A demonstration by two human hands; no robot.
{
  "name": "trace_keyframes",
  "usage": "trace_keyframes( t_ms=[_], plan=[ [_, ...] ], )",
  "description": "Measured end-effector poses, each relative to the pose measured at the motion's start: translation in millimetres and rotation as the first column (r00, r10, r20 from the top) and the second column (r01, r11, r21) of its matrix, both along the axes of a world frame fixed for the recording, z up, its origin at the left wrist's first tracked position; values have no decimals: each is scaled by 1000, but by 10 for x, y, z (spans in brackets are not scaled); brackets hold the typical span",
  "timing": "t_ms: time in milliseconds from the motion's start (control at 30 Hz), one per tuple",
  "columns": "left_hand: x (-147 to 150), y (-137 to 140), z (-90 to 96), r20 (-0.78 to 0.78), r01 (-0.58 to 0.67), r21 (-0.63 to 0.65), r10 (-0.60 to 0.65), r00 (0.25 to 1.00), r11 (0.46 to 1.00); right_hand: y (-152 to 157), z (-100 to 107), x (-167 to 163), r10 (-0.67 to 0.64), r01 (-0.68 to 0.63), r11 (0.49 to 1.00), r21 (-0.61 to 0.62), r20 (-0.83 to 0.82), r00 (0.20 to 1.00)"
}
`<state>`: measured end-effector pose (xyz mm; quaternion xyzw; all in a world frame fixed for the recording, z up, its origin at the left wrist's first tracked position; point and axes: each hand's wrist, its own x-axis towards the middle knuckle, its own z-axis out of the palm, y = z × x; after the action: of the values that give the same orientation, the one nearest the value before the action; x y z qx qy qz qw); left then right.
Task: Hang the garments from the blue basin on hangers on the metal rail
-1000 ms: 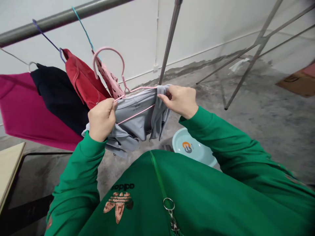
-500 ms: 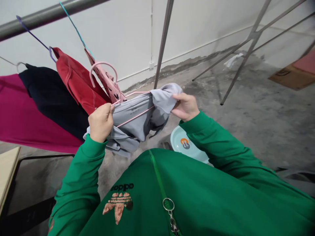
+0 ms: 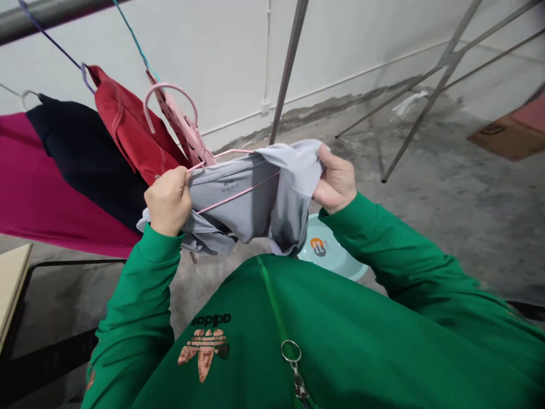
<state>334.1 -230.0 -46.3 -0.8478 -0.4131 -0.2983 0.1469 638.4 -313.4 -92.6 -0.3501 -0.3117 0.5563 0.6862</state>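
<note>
A light grey garment [image 3: 249, 213] is stretched between my two hands, with a pink hanger [image 3: 170, 86] inside its neck opening. The hanger's hook rises free above the cloth, and its lower bar crosses the front of the garment. My left hand [image 3: 168, 201] is closed around the hanger's left arm and the cloth there. At the other end, my right hand [image 3: 336, 179] pinches the garment's shoulder between thumb and fingers. The hanger's right end is hidden under the cloth.
Red [image 3: 123, 122], dark navy [image 3: 80, 147] and magenta [image 3: 55, 193] clothes hang from a metal rail [image 3: 51, 18] at left, beside a pink patterned piece [image 3: 183, 128]. A pale blue basin [image 3: 340, 258] sits on the floor. Metal stand legs [image 3: 426, 116] and a cardboard box [image 3: 506, 133] are at right.
My right hand has moved outward to the right, drawing the garment's shoulder along the hanger and spreading the cloth wider. My left hand has shifted slightly left and up in view, still gripping.
</note>
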Motion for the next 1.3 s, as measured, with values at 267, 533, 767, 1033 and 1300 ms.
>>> trace_keyframes(
  t_ms=[267,533,767,1033,1300],
  plan=[
    [-11,107,-33,-22,-21,-8,21,1000,1000,-39,-83,139,-90,95,994,62,-77,993],
    [68,148,-132,-28,15,43,-14,1000,999,149,126,180,-116,124,991,42,-165,979],
    [-88,176,-51,93,-98,91,89,992,991,-257,-331,-132,95,-100,986,-134,-38,995],
    [-55,90,140,71,-25,-61,29,997,998,-272,-139,293,96,66,971,-230,628,772],
    [431,4,60,-77,182,-116,-191,979,977,-110,1183,-228,13,-250,931,265,663,749]
  ],
)
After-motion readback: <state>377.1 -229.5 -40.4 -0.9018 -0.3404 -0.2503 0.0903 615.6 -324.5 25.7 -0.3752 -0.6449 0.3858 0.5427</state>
